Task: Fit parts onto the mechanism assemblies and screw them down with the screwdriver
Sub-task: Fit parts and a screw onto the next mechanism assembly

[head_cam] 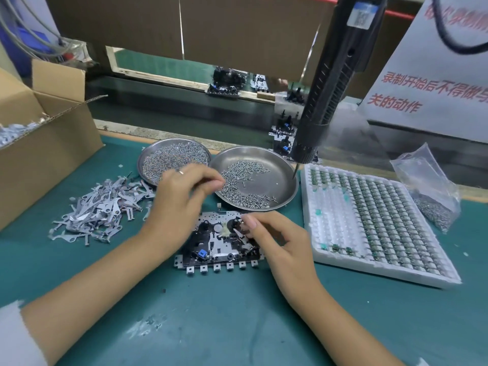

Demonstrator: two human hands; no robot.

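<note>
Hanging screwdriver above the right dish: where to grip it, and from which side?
Grip the screwdriver around its ribbed black barrel, just above the lower collar. It hangs tilted, bit down over the right dish, so that stretch is round, bare and near the tip for control. Come from the right with the right hand: the left hand reaches into the screws on the other side.

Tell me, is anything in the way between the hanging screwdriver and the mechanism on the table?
Partly. The screwdriver hangs over the right screw dish, whose near rim lies between its tip and the mechanism assembly. The right hand rests on the assembly's right side, holding a small metal part, and the left hand hovers above its left.
</note>
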